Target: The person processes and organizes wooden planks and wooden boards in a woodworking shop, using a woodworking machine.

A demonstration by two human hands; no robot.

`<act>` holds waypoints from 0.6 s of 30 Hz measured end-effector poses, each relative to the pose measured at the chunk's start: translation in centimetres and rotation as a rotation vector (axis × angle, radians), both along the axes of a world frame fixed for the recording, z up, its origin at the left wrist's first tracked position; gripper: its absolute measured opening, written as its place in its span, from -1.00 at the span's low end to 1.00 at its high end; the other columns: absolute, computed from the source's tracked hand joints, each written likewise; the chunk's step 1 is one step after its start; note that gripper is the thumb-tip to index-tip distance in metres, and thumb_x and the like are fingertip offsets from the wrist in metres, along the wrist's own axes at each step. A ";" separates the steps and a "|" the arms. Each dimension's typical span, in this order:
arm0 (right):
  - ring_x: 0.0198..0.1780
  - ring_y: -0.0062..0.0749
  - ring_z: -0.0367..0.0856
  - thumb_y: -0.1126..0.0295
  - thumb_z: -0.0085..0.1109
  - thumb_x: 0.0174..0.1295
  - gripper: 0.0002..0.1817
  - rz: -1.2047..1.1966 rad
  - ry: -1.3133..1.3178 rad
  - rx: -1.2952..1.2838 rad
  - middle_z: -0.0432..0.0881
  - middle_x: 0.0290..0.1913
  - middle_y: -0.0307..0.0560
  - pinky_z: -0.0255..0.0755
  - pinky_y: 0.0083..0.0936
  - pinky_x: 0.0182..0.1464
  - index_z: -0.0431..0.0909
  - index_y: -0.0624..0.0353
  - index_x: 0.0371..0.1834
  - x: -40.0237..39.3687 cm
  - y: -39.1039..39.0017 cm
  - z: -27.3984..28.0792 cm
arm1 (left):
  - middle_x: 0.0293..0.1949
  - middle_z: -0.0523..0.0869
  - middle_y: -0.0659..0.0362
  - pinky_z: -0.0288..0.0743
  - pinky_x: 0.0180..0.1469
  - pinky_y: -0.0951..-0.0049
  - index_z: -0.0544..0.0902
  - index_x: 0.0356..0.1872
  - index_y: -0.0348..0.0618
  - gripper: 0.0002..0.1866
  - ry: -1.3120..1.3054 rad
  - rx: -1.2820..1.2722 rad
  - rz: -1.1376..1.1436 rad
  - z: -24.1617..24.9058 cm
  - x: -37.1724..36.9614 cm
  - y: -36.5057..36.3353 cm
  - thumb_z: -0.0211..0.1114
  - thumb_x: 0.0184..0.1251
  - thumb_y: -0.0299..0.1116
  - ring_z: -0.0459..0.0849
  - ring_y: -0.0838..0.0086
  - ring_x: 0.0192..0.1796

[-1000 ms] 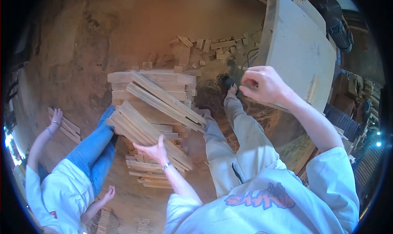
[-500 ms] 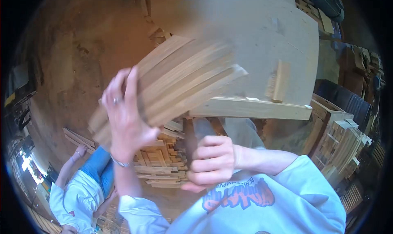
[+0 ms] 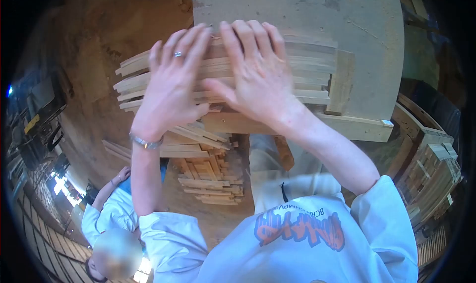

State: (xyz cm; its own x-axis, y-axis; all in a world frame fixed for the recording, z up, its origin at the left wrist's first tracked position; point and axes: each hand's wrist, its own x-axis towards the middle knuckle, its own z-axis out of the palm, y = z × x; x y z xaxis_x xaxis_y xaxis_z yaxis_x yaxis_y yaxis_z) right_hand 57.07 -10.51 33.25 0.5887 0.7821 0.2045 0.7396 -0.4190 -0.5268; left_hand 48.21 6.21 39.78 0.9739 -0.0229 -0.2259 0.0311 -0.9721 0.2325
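A bundle of slightly curved wooden strips [image 3: 312,60] lies side by side on the grey worktable [image 3: 297,8], with its left ends past the table edge. My left hand [image 3: 171,87], wearing a ring and a bracelet, lies across the strips, fingers spread toward the far edge and thumb by the near edge. Beside it, my right hand [image 3: 260,72] rests over the middle of the bundle, fingers stretched apart and thumb pointing left. The strips' right ends are close to a short wooden block [image 3: 341,83] on the table.
A wooden rail [image 3: 359,128] runs along the table's near edge. Below stands a pile of wooden pieces [image 3: 210,176]. Another person [image 3: 111,211] is at the lower left. More stacked wood [image 3: 434,169] stands at the right.
The strips, tilted and held by my left hand before, now lie level across the table. My right hand has moved up from near my body, its fingers uncurled, onto them.
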 end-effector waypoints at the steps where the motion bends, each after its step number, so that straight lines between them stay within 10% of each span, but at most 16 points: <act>1: 0.44 0.02 0.24 -0.33 0.22 0.23 -0.03 -0.001 -0.012 -0.057 0.39 0.31 0.14 -0.06 0.03 0.57 0.33 0.25 0.46 0.1 -0.1 0.3 | 0.54 0.29 -0.05 0.08 0.60 -0.06 0.17 0.63 -0.15 0.25 -0.030 -0.043 0.118 1.0 -1.5 0.3 0.66 -0.25 -0.31 0.28 0.02 0.55; 7: 0.30 -0.12 0.32 -0.32 0.27 0.19 -0.08 -0.062 -0.024 -0.220 0.43 0.20 0.03 0.03 -0.07 0.47 0.38 0.24 0.35 -0.7 1.2 1.2 | 0.39 0.50 -0.02 0.30 0.53 0.10 0.32 0.49 -0.23 -0.19 -0.821 -0.540 1.394 -3.4 -13.7 -1.5 0.54 0.31 -0.22 0.51 0.14 0.40; 11: 0.28 -0.14 0.34 -0.32 0.29 0.18 -0.10 -0.028 -0.022 -0.144 0.46 0.16 0.01 0.07 -0.07 0.44 0.41 0.25 0.30 -1.1 0.5 0.5 | 0.31 0.62 0.10 0.38 0.47 0.07 0.47 0.40 -0.13 -0.38 -0.622 -1.930 1.579 -8.9 -16.5 -2.2 0.37 0.46 -0.04 0.57 0.23 0.34; 18: 0.24 -0.12 0.37 -0.23 0.43 0.11 -0.12 0.001 0.024 -0.085 0.44 0.11 0.01 0.13 -0.05 0.39 0.37 0.21 0.28 -1.4 -0.3 0.3 | 0.33 0.64 0.16 0.43 0.45 0.15 0.49 0.43 -0.04 -0.33 -0.634 -1.641 1.651 -8.4 -10.8 -6.7 0.42 0.41 0.04 0.58 0.28 0.36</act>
